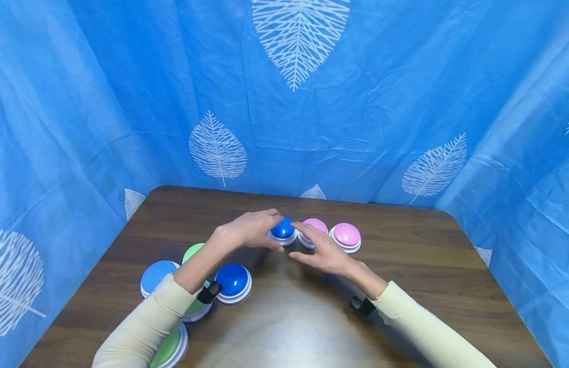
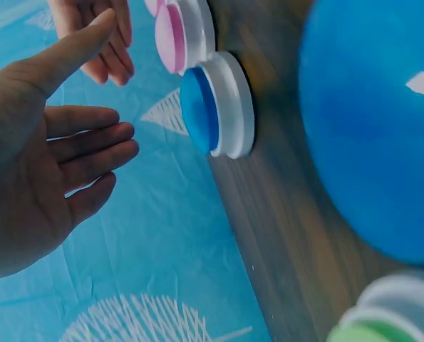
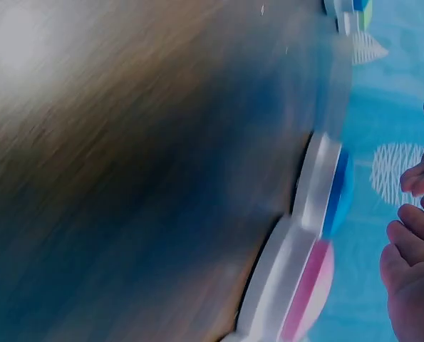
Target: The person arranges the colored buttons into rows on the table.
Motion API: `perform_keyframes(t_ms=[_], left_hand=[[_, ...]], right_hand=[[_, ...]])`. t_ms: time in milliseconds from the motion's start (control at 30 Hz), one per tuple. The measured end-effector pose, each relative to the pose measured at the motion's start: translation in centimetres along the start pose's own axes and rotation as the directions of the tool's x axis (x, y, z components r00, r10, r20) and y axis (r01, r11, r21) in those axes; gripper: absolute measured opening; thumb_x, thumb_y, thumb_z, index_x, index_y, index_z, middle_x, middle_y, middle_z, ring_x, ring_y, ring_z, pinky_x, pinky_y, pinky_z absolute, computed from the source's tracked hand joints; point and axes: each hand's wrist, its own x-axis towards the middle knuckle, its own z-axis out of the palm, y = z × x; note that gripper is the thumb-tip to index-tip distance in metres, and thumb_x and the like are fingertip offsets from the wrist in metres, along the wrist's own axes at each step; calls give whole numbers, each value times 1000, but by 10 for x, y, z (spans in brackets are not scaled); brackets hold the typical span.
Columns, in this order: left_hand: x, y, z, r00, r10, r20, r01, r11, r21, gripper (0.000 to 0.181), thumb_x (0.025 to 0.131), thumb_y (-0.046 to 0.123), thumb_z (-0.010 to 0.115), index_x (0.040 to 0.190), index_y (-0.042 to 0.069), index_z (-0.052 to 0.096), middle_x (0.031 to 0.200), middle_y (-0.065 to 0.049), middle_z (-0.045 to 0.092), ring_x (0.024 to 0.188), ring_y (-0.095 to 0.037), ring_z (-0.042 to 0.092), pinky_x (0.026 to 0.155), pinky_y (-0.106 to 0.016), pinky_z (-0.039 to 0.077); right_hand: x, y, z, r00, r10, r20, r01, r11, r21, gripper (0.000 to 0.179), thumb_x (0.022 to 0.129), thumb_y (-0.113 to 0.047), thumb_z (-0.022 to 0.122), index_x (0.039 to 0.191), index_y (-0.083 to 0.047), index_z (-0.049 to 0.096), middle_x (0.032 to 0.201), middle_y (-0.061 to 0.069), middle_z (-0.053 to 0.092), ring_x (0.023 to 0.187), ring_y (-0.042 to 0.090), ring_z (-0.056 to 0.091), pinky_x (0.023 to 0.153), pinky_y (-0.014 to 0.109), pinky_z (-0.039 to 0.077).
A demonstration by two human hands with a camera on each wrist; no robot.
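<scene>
Both hands hover above the table's far half with their palms facing each other. My left hand is at the left side of a blue dome-topped push button, its fingers fairly straight and holding nothing. On the other side, my right hand is raised over the near side of a pink push button, partly covering it, with nothing in its grasp. A second pink push button stands just right of that one. In the left wrist view, a gap shows between the fingers and the blue button.
Left of centre lie a dark blue button, a lighter blue button and several green buttons, partly hidden by the left forearm. The wooden table meets a blue leaf-print curtain at the back and sides.
</scene>
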Motion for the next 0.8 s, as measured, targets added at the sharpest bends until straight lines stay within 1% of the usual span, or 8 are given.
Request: perform_keyframes(t_ms=[133,233,367,467,533,667,800], left_hand=[[-18,-9,1,999,-30,33,31,999,-20,79,82,51,77,144,10,51,139,-8,53,125,-25,54,100,-50,46],[-31,-16,2,996,-64,68,66,997,-31,80,82,52,77,144,10,50,142,-10,51,129,-28,51,103,-55,42],[-47,-25,4,988,-109,105,114,993,-40,80,82,52,76,144,9,51,146,-14,48,132,-32,47,105,-59,38],[-57,-29,8,983,-132,131,140,989,-54,80,82,52,77,143,7,51,147,-16,46,133,-35,46,105,-60,37],[-62,-31,12,978,-146,152,155,987,-51,81,80,54,77,142,9,52,146,-15,47,131,-36,47,104,-60,38],[-74,-33,20,968,-172,181,183,982,-47,82,76,55,80,140,11,54,139,-12,53,124,-34,53,101,-58,42],[-85,-35,27,962,-196,188,208,977,-49,81,73,52,84,137,10,56,130,-10,57,114,-31,56,97,-56,46]], right_hand=[[8,-12,9,995,-4,100,5,1000,-5,75,87,-34,77,147,-4,43,146,12,49,134,26,46,109,47,37],[14,-21,16,983,0,182,-2,1000,7,77,89,-37,75,149,-4,40,150,11,45,138,27,42,110,49,35],[21,-31,28,963,-4,268,-2,1000,22,78,90,-40,73,150,-5,38,152,10,42,140,23,38,111,44,34],[27,-37,37,953,-25,302,18,1000,25,77,90,-40,73,150,-5,38,151,8,44,139,21,40,111,40,36],[30,-40,43,948,-48,313,40,999,31,77,89,-39,74,149,-5,40,149,9,46,137,20,42,110,38,37],[35,-49,55,938,-78,337,71,997,32,77,89,-40,74,149,-5,40,147,10,48,134,20,46,108,37,39],[39,-56,65,925,-74,373,70,997,23,79,88,-42,74,149,-6,40,146,9,49,133,18,46,108,35,39]])
